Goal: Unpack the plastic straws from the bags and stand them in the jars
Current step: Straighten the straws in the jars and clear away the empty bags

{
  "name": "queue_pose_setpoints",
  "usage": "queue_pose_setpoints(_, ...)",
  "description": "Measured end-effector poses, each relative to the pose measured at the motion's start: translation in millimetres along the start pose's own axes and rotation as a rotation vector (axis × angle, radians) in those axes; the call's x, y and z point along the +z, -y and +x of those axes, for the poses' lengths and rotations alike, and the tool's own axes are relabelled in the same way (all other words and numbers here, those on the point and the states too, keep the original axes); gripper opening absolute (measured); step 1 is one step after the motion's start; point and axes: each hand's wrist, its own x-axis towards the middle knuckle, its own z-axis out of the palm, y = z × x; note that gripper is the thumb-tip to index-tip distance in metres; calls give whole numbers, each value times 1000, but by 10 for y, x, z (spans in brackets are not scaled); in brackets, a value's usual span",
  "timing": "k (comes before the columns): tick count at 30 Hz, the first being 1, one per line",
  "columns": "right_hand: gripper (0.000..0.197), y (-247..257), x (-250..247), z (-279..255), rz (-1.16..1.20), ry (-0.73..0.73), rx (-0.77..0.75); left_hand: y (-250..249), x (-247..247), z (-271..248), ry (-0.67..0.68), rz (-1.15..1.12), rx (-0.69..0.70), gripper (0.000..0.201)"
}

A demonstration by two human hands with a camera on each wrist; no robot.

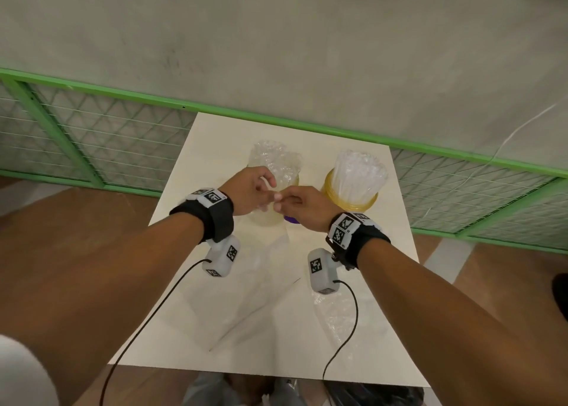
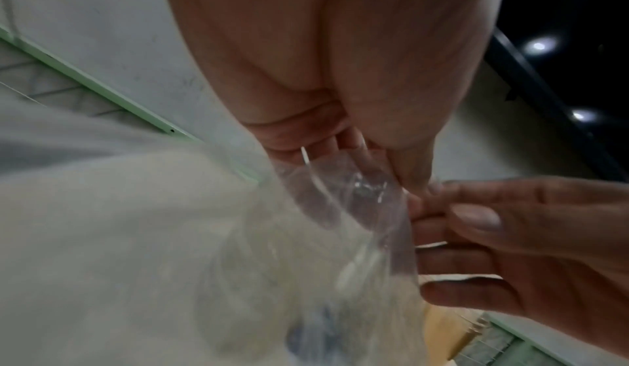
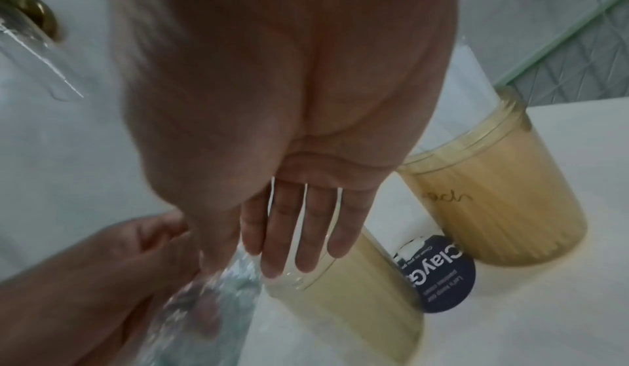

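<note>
Over the left jar [image 1: 270, 218] my two hands meet at a clear plastic bag [image 1: 276, 162] whose crumpled top rises from that jar. My left hand [image 1: 266, 190] pinches the bag's film [image 2: 357, 197] between thumb and fingers. My right hand [image 1: 281, 202] pinches the same edge with thumb and forefinger [image 2: 473, 216], its other three fingers [image 3: 306, 232] held straight. The right jar [image 1: 350, 196], amber-rimmed, is packed with upright white straws [image 1: 358, 172]. The wrist view shows both jars, near [image 3: 357, 299] and far [image 3: 493, 202]. Straws inside the bag are too blurred to make out.
A dark blue round label [image 3: 439, 272] lies between the jars. An empty clear bag [image 1: 335, 310] lies on the white table [image 1: 215, 344] near my right forearm. A green mesh fence [image 1: 107, 135] runs behind the table; wrist cables trail over its front edge.
</note>
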Motion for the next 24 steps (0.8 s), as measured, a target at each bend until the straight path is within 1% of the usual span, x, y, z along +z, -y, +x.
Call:
queue_pose_setpoints(3, 13, 20, 28, 12, -111, -91, -56, -47, 82, 23, -40, -52, 15, 32)
queue_pose_setpoints(4, 13, 11, 32, 10, -83, -120, -64, -47, 84, 25, -41, -81, 2, 35)
queue_pose_setpoints(6, 14, -30, 37, -1, 77, -176, -48, -60, 44, -10, 3, -83, -48, 43)
queue_pose_setpoints(7, 13, -51, 27, -8, 179, -191, -23, -39, -1, -38, 41, -11, -73, 44)
queue_pose_setpoints(9, 9, -112, -3, -10, 327, -203, 46, 72, -127, -99, 132, 221, -106, 37)
queue_pose_setpoints(11, 11, -180, -70, -18, 332, -258, 103, 218, -278, -152, 170, 346, -134, 28)
queue_pose_setpoints(12, 10, -219, -114, -31, 311, -296, 120, 287, -341, -172, 159, 351, -152, 22)
queue_pose_setpoints(14, 5, -320, -203, -43, 292, -351, 173, 397, -439, -213, 114, 286, -192, 9)
queue_pose_setpoints(17, 17, -426, -271, -78, 302, -323, 268, 459, -488, -232, 22, 183, -233, 11)
queue_pose_setpoints(18, 16, -424, -274, -94, 300, -311, 273, 468, -493, -231, -11, 166, -242, 11)
queue_pose_setpoints(19, 13, -395, -272, -116, 296, -311, 257, 467, -489, -232, -34, 150, -250, 10)
queue_pose_setpoints(20, 15, -357, -273, -133, 280, -320, 233, 465, -485, -228, -43, 142, -254, 10)
queue_pose_setpoints(22, 28, -337, -279, -136, 230, -353, 161, 468, -484, -228, -25, 139, -251, 10)
queue_pose_setpoints(24, 30, -392, -310, -107, 180, -397, 128, 487, -502, -239, -32, 129, -243, 10)
